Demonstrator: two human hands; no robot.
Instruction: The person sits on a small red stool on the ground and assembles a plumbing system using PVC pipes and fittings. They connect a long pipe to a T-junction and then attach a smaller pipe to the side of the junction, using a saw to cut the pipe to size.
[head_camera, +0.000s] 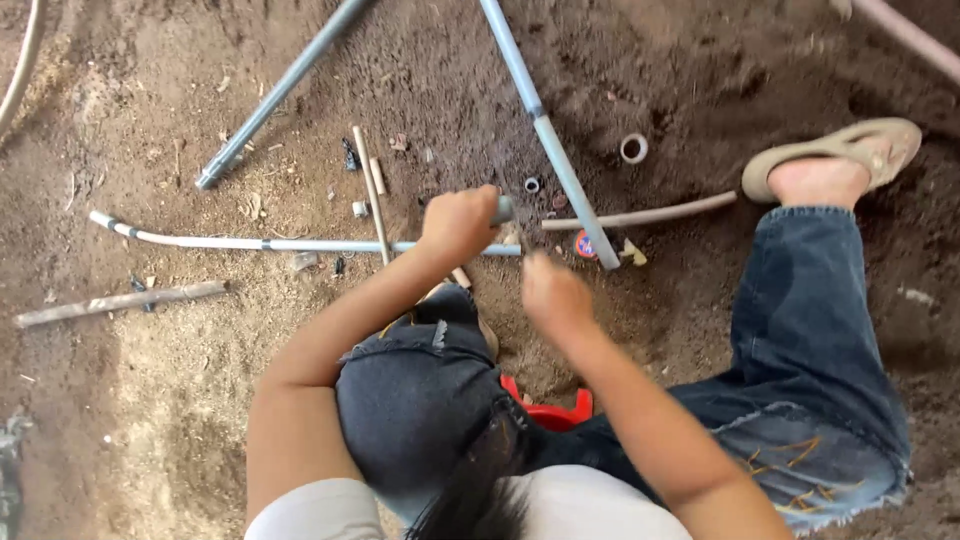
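Note:
I sit low over bare dirt, knees in dark jeans. My left hand (458, 222) is closed around a short grey pipe piece (503, 209) whose end sticks out to the right. My right hand (553, 293) is blurred, fingers curled, just below and right of it; I cannot tell if it holds anything. A long white pipe (260, 243) lies on the ground under my left hand. A grey pipe (553, 140) slants down from the top to a small red-and-blue round can (585, 244).
Another grey pipe (280, 92) slants at upper left. Small pipe fittings (633, 148) and a thin stick (370, 192) lie scattered on the soil. A tan pipe (645, 213) lies at right near my sandalled foot (835, 155). A red stool (548, 408) shows under me.

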